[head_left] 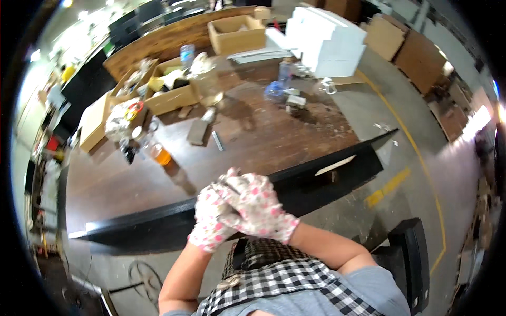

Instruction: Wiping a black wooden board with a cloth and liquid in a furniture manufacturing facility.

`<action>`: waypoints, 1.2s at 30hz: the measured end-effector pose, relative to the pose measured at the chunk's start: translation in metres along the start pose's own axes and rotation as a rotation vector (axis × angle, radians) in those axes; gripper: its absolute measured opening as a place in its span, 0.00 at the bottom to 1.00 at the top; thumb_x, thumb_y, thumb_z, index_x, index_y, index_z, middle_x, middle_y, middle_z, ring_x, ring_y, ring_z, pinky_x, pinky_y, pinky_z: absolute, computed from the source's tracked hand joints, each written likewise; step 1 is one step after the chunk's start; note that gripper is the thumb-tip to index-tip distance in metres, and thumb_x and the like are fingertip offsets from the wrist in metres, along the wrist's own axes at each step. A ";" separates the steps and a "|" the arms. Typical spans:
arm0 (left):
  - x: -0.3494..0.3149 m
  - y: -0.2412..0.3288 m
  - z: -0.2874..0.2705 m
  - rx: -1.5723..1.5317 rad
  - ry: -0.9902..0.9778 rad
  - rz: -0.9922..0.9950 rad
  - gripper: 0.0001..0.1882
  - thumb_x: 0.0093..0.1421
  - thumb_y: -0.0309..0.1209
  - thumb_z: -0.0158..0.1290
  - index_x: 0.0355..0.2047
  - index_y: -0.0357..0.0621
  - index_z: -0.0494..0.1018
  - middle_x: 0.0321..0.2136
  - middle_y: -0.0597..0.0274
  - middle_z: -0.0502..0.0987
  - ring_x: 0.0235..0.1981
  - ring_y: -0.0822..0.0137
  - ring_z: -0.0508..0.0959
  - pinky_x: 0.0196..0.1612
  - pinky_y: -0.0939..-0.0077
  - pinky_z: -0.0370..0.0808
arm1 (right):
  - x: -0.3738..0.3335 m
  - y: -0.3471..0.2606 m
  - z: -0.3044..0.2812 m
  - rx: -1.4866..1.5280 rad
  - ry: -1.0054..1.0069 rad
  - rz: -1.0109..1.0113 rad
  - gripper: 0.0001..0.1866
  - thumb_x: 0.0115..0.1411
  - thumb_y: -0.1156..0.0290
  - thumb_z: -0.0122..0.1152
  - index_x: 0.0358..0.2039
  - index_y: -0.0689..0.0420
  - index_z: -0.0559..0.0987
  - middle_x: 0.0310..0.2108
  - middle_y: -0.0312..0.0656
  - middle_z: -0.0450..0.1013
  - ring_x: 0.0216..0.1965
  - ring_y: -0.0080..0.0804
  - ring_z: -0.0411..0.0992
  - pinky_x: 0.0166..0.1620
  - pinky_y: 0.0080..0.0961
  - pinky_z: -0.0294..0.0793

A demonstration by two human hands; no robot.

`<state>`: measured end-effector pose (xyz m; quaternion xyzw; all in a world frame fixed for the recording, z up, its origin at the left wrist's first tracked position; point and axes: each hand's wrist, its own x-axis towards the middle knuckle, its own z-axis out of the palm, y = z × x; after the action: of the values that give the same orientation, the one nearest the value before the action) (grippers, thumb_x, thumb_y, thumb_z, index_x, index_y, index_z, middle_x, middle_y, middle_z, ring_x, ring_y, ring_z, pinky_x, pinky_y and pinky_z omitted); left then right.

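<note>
My left hand (212, 210) and my right hand (255, 203) are pressed together at the table's front edge, in white work gloves with pink spots. The right hand lies partly over the left. Both have bent, closed fingers; whether anything is between them is hidden. Beyond them is the dark brown table (253, 147). A bottle of orange liquid (159, 154) stands to the left of the hands. Farther off lie a pen-like stick (217, 141) and a flat grey-brown block (198, 131).
Open cardboard boxes (171, 97) with mixed items stand back left, beside a large clear jar (208, 87). A blue-capped bottle (285, 72) and small parts are farther right. White foam blocks (327, 45) rise behind. A black chair (411, 263) stands at my right.
</note>
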<state>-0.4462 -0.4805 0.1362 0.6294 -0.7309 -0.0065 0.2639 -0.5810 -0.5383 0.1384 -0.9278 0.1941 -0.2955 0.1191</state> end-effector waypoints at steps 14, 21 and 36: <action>-0.033 -0.017 0.000 0.347 -0.012 -0.092 0.25 0.42 0.39 0.65 0.41 0.45 0.72 0.28 0.60 0.77 0.30 0.57 0.76 0.35 0.64 0.71 | -0.095 0.163 -0.078 -0.506 0.254 0.463 0.12 0.57 0.60 0.50 0.28 0.45 0.82 0.50 0.34 0.73 0.62 0.45 0.59 0.65 0.57 0.39; -0.045 -0.016 0.004 0.397 -0.032 -0.173 0.25 0.41 0.42 0.65 0.37 0.45 0.72 0.30 0.60 0.77 0.33 0.56 0.76 0.39 0.62 0.70 | -0.174 0.317 -0.181 -0.513 0.400 0.854 0.20 0.63 0.62 0.43 0.54 0.50 0.72 0.56 0.41 0.67 0.63 0.41 0.57 0.65 0.40 0.53; -0.023 -0.010 -0.002 0.355 0.106 -0.106 0.21 0.45 0.39 0.63 0.39 0.47 0.74 0.35 0.61 0.78 0.39 0.59 0.77 0.46 0.59 0.70 | -0.045 0.196 -0.133 -0.063 -0.158 -0.075 0.23 0.41 0.57 0.70 0.37 0.56 0.80 0.31 0.42 0.75 0.32 0.42 0.72 0.37 0.34 0.72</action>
<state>-0.4347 -0.4607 0.1261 0.7032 -0.6713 0.1420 0.1861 -0.7503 -0.7085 0.1562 -0.9581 0.1587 -0.2194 0.0935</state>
